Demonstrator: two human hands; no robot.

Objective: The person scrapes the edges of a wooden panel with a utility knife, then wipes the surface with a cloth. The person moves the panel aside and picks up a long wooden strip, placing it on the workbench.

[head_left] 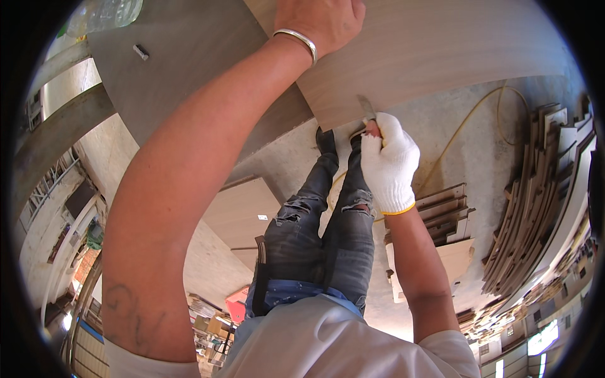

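My right hand (pixel 391 154) wears a white knitted glove with a yellow cuff, one bare fingertip showing. It is closed on a small knife whose short metal blade (pixel 365 106) points up and left, at the near edge of a wide grey-brown wood-grain panel (pixel 454 50). My left hand (pixel 321 22) is bare, with a silver bangle (pixel 297 41) at the wrist. It is over the same panel near its left edge, and the picture's top cuts off its fingers. A darker panel (pixel 208 57) shows below and to the left.
A small black-and-white object (pixel 140 51) lies on the dark panel, and a clear plastic bottle (pixel 104 16) is at its far left. Wooden boards (pixel 535 195) are stacked at right, with more strips (pixel 441 214) nearer my arm. A yellow hose (pixel 457 132) crosses the concrete floor.
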